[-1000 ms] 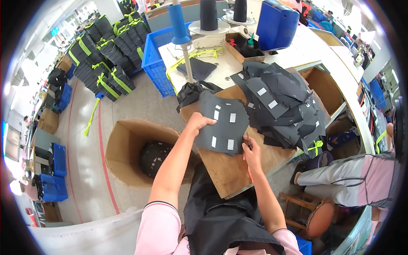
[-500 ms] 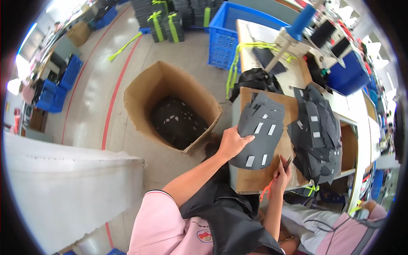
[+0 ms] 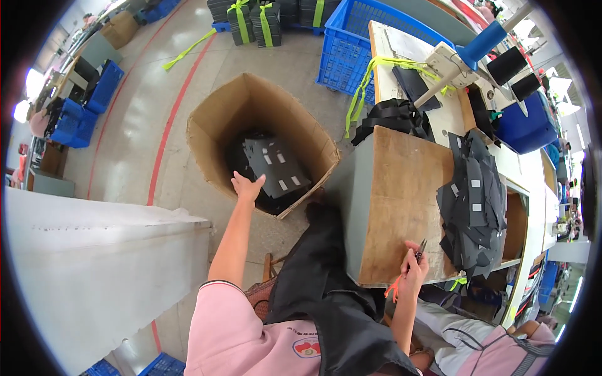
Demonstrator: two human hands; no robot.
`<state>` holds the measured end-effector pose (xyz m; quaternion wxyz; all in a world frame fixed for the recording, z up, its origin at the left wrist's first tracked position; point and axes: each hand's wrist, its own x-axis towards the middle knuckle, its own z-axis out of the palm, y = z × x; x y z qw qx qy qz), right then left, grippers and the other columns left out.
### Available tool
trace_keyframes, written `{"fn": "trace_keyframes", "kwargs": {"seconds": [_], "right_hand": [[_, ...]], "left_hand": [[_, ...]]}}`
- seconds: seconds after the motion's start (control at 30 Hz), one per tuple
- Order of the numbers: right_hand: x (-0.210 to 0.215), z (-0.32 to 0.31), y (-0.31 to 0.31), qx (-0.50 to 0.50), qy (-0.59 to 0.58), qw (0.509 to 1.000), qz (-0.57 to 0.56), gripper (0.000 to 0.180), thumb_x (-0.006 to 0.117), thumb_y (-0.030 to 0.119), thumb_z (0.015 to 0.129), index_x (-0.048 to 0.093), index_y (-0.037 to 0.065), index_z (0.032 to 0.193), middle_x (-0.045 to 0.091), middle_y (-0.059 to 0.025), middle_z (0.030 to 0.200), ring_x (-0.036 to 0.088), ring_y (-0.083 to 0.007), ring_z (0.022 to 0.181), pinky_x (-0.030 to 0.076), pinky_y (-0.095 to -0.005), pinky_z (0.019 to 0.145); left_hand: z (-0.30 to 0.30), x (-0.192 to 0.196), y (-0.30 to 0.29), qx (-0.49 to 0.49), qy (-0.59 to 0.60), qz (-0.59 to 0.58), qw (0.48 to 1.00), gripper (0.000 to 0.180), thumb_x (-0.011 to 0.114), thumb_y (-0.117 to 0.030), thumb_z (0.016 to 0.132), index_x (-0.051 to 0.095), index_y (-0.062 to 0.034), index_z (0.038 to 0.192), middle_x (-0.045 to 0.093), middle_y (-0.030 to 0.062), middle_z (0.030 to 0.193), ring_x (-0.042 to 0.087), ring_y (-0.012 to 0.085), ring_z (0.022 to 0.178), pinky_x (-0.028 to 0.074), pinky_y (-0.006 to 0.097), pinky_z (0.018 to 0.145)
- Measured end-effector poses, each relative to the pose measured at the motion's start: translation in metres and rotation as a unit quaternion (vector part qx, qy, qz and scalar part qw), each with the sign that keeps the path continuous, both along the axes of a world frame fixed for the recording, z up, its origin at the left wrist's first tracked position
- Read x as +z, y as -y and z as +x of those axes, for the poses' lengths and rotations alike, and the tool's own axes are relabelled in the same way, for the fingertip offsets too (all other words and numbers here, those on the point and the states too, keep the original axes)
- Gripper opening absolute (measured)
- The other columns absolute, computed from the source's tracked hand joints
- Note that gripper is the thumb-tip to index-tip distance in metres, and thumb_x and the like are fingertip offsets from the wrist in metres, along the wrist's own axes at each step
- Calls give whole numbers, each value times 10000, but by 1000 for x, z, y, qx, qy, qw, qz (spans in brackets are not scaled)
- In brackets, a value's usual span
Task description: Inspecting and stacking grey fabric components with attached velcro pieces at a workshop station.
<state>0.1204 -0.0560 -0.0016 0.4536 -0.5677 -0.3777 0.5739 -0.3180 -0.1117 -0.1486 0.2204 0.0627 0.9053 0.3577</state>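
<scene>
Lying flat — dark fabric pieces (image 3: 274, 164), seemingly white-tagged.

The left hand (image 3: 248, 186) is spread open over the near rim of the cardboard box (image 3: 216, 119) at about nine o'clock of centre — dark fabric pieces (image 3: 276, 166) with white labels lie inside, just beyond the fingers. The right hand (image 3: 414, 268), at five o'clock, grips small snips (image 3: 421, 248) on the wooden board (image 3: 398, 200). A pile of dark pieces (image 3: 473, 207) sits at three o'clock.
</scene>
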Motion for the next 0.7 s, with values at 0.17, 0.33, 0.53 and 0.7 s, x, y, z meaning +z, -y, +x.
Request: {"fn": "trace_keyframes", "kwargs": {"seconds": [0.17, 0.33, 0.53, 0.7], "right_hand": [[10, -7, 5, -19, 16, 1000, -14, 107, 542, 62, 869, 587, 4, 947, 554, 11, 689, 344, -15, 431, 231, -178, 372], [22, 8, -4, -58, 26, 997, -34, 139, 539, 136, 894, 594, 13, 928, 409, 59, 560, 326, -15, 424, 228, -197, 374], [24, 32, -37, -140, 35, 988, 55, 221, 516, 213, 918, 612, 16, 940, 443, 47, 584, 407, -39, 495, 308, -197, 433], [63, 107, -72, -171, 254, 932, 192, 151, 511, 98, 895, 615, 12, 963, 578, -45, 839, 508, -61, 546, 380, -200, 476]], "left_hand": [[27, -21, 1, -280, 28, -85, 956, 682, 745, -204, 666, 453, -51, 1263, 354, 275, 1330, 321, 392, 1256, 280, 400, 1051], [121, 50, -61, -308, -118, 128, 935, 515, 672, -108, 729, 478, -48, 1202, 350, 235, 1338, 335, 364, 1242, 284, 406, 1037], [212, 147, -132, -468, -224, 324, 791, 502, 646, -68, 753, 457, -60, 1218, 346, 181, 1350, 352, 352, 1217, 309, 397, 1006], [314, 166, -204, -609, -144, 343, 701, 540, 657, -97, 759, 432, -45, 1248, 353, 177, 1346, 368, 329, 1211, 329, 384, 992]]}}
